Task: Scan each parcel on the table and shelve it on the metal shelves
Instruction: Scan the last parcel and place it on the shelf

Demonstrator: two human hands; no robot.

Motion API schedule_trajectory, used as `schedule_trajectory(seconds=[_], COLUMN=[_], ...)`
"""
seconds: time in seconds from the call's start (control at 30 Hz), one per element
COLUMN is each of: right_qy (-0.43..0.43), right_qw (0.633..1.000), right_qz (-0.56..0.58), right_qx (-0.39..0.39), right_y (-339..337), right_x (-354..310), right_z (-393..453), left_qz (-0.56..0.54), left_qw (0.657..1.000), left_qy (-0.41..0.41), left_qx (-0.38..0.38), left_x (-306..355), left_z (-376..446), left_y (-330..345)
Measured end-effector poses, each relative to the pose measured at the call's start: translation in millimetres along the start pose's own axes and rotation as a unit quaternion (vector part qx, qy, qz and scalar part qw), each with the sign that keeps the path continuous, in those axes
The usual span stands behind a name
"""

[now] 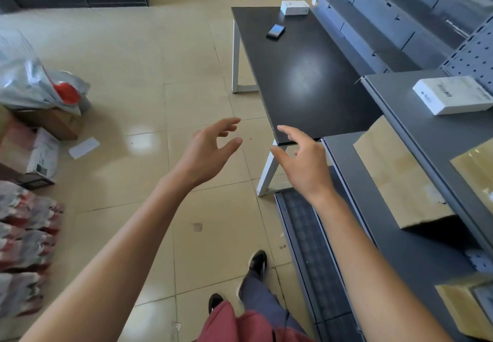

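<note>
Hands empty near table's end

Bags (34,83) and cartons lie on the floor at far left. Left hand (210,149) reaches forward over the tiles, fingers spread and loosely bent, holding nothing. Right hand (304,160) hovers just before the near end of the black table (306,80), likewise spread and empty. White parcel (294,7) sits at the table's far end, scanner (276,31) near it. Metal shelves (426,171) at right hold a white box (453,95) and brown cartons (400,176).

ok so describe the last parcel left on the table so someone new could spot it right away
Find the long black table beside the grey metal shelves. At its far end lies a small white box. The only other item on the table is a flat dark handheld device, nearer and thinner.
</note>
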State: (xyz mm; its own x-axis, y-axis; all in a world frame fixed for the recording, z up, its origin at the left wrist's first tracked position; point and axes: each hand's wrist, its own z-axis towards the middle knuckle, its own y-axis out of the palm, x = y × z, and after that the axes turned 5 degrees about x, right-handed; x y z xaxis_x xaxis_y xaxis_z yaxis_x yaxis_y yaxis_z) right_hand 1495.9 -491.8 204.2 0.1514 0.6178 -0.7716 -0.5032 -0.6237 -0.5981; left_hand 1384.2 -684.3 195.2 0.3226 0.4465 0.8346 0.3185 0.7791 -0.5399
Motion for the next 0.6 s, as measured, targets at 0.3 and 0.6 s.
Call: schedule_trajectory(seconds=[0.3, 0.6], right_qy=[-0.005, 0.003], right_qw=[0.999, 0.998], right_qz=[0.035, 0.061], right_qx=[-0.024, -0.033], right_y=[29.9, 31.8], right_x=[24.5, 51.9], right_z=[106.6, 211.0], left_qz=[0.03, 0.05], left_qw=[0.999, 0.998], left_qy=[-0.02, -0.038], left_qx=[0.01, 0.016], left_x=[-11.8, -4.8], left_z=[102.7, 198.2], left_y=[5.2, 26.1])
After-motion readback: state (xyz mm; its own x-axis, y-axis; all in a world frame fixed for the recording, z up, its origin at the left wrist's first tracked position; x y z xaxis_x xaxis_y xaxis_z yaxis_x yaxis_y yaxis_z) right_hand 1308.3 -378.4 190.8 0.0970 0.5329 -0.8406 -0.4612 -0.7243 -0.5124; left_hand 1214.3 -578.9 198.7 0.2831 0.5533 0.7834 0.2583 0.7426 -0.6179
